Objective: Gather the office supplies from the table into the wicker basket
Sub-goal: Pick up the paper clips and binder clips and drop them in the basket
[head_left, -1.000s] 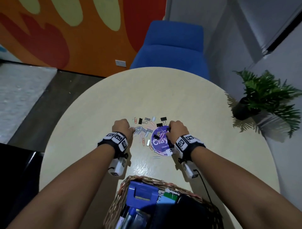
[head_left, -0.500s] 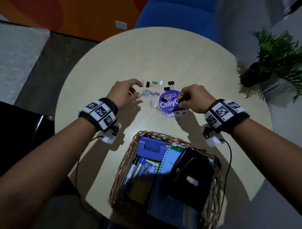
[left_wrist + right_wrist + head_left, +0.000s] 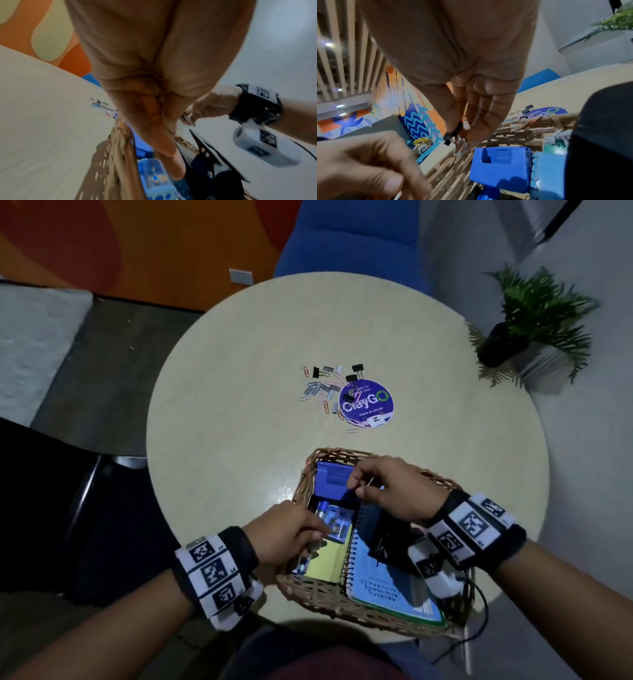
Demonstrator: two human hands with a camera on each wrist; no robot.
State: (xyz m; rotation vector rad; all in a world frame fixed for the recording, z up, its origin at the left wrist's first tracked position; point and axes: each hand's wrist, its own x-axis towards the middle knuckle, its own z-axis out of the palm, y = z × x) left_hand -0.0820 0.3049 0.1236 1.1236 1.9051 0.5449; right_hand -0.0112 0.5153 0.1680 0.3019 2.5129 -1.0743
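Under both hands, the wicker basket point(image 3: 342, 607) is holding a blue stapler point(image 3: 330, 479), a yellow notepad point(image 3: 325, 565), a spiral notebook point(image 3: 387, 583) and a black pouch point(image 3: 394, 537). Her right hand point(image 3: 387, 491) is pinching a small black binder clip point(image 3: 453, 134) and paper clips point(image 3: 461, 146); her left hand point(image 3: 284, 534) is pinching something hidden. Beyond them, loose clips point(image 3: 325, 386) are lying beside a round "ClayGO – Clean as you go" sticker point(image 3: 371, 402).

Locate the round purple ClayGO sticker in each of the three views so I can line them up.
Head: ClayGO sticker at table centre, beyond the wicker basket.
Left wrist: only a purple sliver shows by the scattered clips, left of the hand; too little to be sure.
Right wrist: right of centre, just past the basket's far rim.
Shared landmark: the basket.
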